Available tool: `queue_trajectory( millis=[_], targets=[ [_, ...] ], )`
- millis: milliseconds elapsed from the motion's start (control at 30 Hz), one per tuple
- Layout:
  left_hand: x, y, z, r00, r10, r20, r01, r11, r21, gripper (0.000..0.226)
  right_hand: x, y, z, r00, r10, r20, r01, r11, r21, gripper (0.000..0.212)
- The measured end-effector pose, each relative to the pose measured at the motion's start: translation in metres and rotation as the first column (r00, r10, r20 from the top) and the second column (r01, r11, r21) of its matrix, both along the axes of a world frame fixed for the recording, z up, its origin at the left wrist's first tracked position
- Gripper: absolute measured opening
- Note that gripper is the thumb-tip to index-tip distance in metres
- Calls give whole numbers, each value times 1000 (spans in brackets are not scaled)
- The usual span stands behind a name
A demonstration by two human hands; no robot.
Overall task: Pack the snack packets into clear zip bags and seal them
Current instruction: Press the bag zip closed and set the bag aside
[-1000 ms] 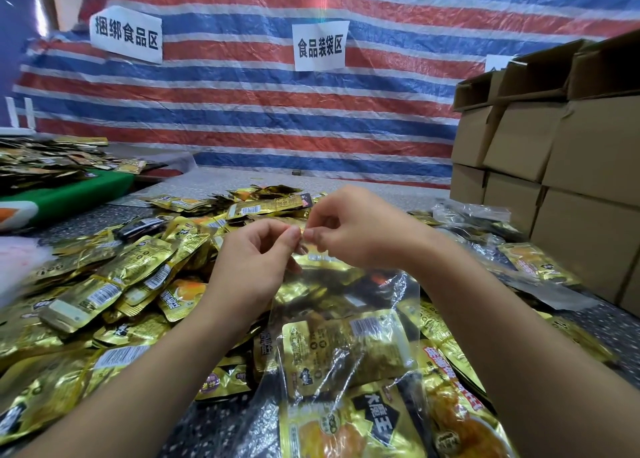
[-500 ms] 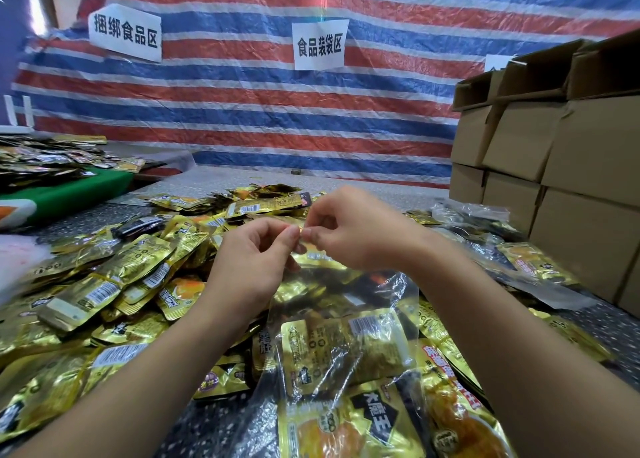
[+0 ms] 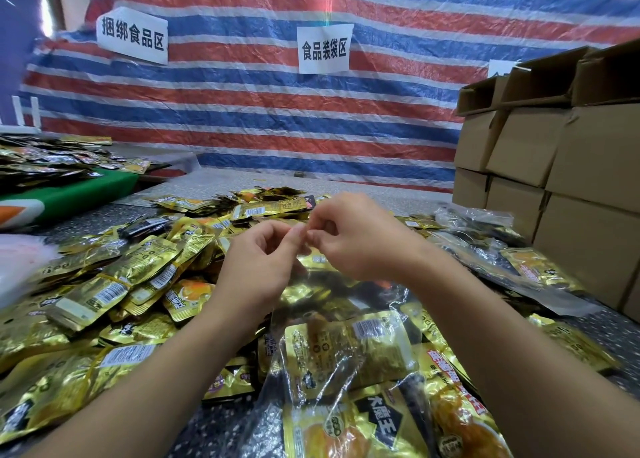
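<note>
Striped red-white-blue tarpaulin (image 3: 346,128) behind the speckled grey desk (image 3: 214,430) carries white paper signs (image 3: 325,49) reading 食品装袋区 and 捆绑食品区. Left hand (image 3: 256,267) and right hand (image 3: 360,239) pinch the top of a clear plastic zip bag (image 3: 346,346) holding gold foil snack packets (image 3: 384,419) marked 大魔王, near the desk's front edge.

Both forearms bare, no sleeves; left hand (image 3: 258,267), right hand (image 3: 360,239) ungloved.

I'm seeing bright, even light, with a strong glare streak at the top-left corner (image 3: 46,4). Gold snack packets (image 3: 114,284) throw hard glints; the clear zip bag (image 3: 346,336) shimmers too. Wide-angle bending curves the cardboard boxes (image 3: 571,166). Left edge smears soft, shadows stay faint.
</note>
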State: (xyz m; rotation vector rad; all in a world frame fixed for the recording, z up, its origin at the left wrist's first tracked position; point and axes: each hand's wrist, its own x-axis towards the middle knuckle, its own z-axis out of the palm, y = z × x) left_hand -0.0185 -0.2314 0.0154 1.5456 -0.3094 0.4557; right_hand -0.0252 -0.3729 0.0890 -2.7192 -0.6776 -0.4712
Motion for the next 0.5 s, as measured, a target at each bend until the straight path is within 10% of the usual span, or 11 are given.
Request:
queue_trajectory(
  millis=[500],
  targets=[
    [-6, 1, 3, 974, 194, 120, -197, 980, 21, 23, -6, -24, -4, 997, -43, -63, 45, 998, 42, 21]
  ],
)
